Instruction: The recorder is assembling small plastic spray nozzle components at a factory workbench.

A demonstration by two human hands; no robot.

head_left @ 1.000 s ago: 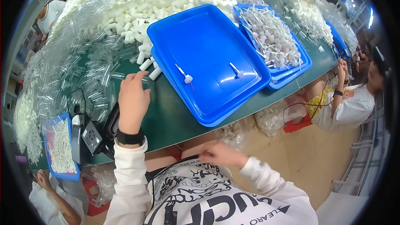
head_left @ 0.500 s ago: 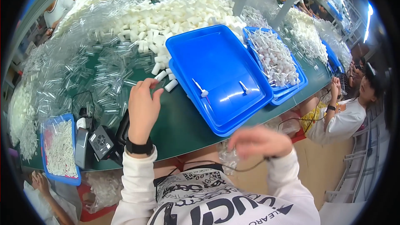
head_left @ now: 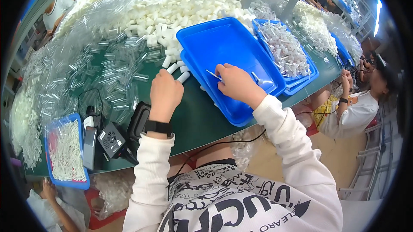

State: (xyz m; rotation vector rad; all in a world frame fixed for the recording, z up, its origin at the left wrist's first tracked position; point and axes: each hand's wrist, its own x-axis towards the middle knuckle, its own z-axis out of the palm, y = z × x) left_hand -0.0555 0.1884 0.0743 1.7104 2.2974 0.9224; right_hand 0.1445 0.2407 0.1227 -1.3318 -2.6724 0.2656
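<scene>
1. The landmark is the large blue tray [head_left: 232, 47] on the green table [head_left: 193, 122]; it sits nested on a second blue tray of the same kind.
2. The right hand [head_left: 235, 83] rests inside this tray, near its front left part, palm down with fingers bent. Its fingertips meet a thin clear stick with a white tip [head_left: 213, 75]; whether they pinch it or only touch it cannot be told.
3. A second small stick piece [head_left: 257, 78] lies on the tray floor just right of that hand.
4. The left hand [head_left: 165, 93] lies on the table just left of the tray, fingers curled loosely downward, beside a few white cylinders [head_left: 177, 67]. Whether it holds one cannot be told.
5. Behind the tray a big heap of white cylinders [head_left: 185, 10] spreads out.
6. Left of the tray lie many clear plastic tubes [head_left: 107, 66].
7. Right of the tray, touching it, another blue tray [head_left: 310, 72] holds a pile of finished sticks.
</scene>
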